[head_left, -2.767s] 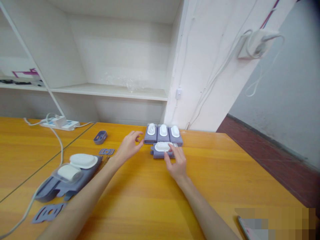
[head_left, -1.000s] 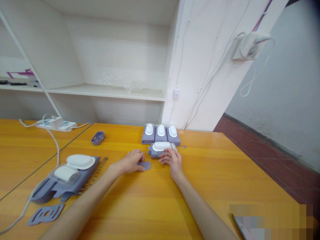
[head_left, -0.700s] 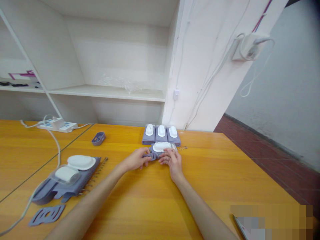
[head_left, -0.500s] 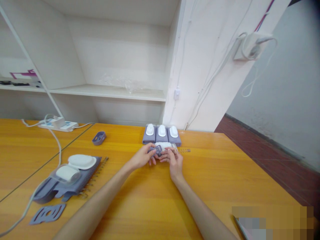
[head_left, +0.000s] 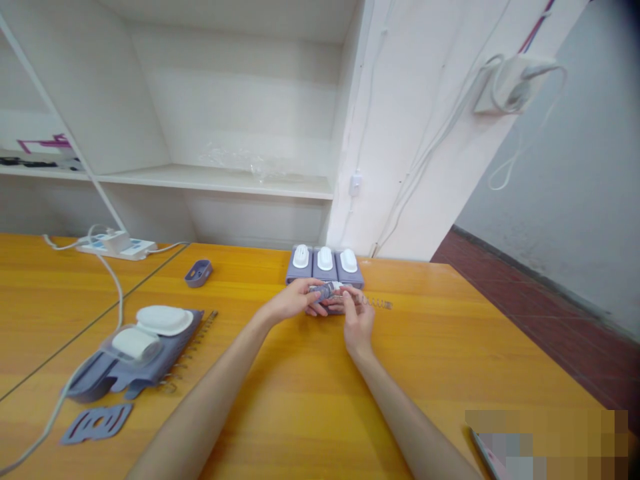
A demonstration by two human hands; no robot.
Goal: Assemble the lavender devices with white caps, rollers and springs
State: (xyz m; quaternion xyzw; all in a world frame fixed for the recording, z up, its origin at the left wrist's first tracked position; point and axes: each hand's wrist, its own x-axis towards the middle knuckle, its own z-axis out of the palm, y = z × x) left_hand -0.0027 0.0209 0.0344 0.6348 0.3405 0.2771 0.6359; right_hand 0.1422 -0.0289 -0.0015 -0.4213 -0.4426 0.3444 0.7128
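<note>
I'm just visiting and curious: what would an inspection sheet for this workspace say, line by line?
Surface: yellow-brown wooden table, its visible surface smooth.
In hand: small grey-purple part; coil spring.
Nearby: three white-topped cases side by side; larger grey-purple assembly, second spring and slotted plate at left.
Clutter: thin flat object, lower right, partly pixelated.
Grip: left hand holds the part, right hand the spring.
Cables: white cord by the power strip; wall wiring.
Surroundings: white shelf bearing crumpled clear plastic.

From my remote station I see a smooth, glossy wood-grain tabletop (head_left: 290, 400), a metal coil spring (head_left: 379, 303), and a matt, plastic-looking slotted plate (head_left: 89, 429).
</note>
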